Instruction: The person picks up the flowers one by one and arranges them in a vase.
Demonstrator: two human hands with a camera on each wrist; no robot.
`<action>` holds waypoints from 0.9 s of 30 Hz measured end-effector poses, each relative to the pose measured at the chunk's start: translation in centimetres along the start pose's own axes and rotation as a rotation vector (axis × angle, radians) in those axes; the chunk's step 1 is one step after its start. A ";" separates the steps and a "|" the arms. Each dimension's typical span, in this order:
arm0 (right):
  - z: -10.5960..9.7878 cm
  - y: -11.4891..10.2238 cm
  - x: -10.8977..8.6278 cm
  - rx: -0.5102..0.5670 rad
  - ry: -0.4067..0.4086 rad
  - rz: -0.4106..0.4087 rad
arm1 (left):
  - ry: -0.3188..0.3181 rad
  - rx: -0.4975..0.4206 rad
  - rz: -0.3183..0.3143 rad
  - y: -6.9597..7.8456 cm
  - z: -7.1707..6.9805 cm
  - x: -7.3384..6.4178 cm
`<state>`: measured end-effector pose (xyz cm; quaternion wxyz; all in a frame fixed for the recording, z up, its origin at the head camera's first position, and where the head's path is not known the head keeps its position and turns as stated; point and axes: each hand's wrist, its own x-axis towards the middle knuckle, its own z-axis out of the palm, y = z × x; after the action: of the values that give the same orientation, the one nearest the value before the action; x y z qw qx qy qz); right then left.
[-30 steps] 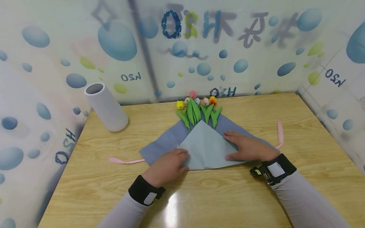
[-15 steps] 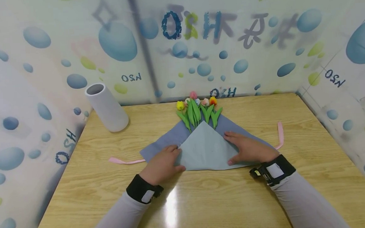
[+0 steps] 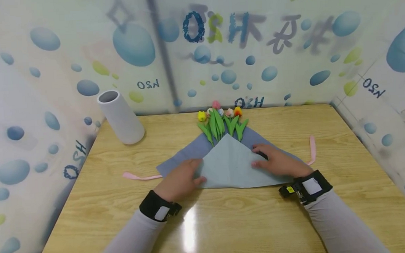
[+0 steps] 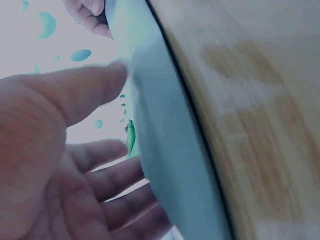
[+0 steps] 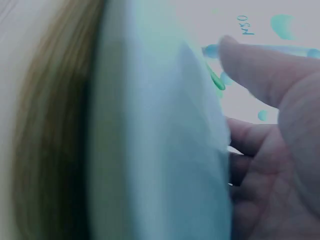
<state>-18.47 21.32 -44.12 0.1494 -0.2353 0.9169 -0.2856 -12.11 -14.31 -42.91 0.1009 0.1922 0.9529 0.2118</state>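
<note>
Closest to me, two pale sleeves [image 3: 126, 237] reach in over the wooden surface [image 3: 242, 223], each ending in a black wristband [image 3: 155, 206]. The left hand [image 3: 178, 181] lies at the near left of a light blue panel [image 3: 229, 167], its thumb and fingers spread apart at the edge, clasping nothing that I can see. The right hand [image 3: 282, 163] is on the panel's other side, thumb well apart from the fingers; the right wrist view hides their tips behind the panel, so I can't tell how firmly they press there.

The panel comes to a point just below the flowers and lies over a darker blue-grey wrap [image 3: 181, 159], whose corners stick out on both sides. From beneath those corners a pink ribbon [image 3: 136, 177] shows at the left and another pink end [image 3: 312, 149] at the right; whether they join underneath is hidden.

Beyond the point lie the tulips [image 3: 217, 123], leaves and coloured heads towards the back edge, stems covered. A white vase [image 3: 121, 119] stands back on the left, before a bubble-patterned wall [image 3: 182, 76].

I'd judge the step in hand to be settling the folded panel over the stems. The next move seems to call for holding that fold flat while a side corner is brought inward.
</note>
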 end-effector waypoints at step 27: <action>-1.0 -0.1 -5.8 0.286 -0.174 -0.078 | -0.047 -0.229 0.030 -2.1 -1.5 -2.0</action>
<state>-13.97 24.69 -42.43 0.2492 -0.2708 0.8406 -0.3974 -11.37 -17.45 -42.26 0.1413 0.1985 0.9168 0.3163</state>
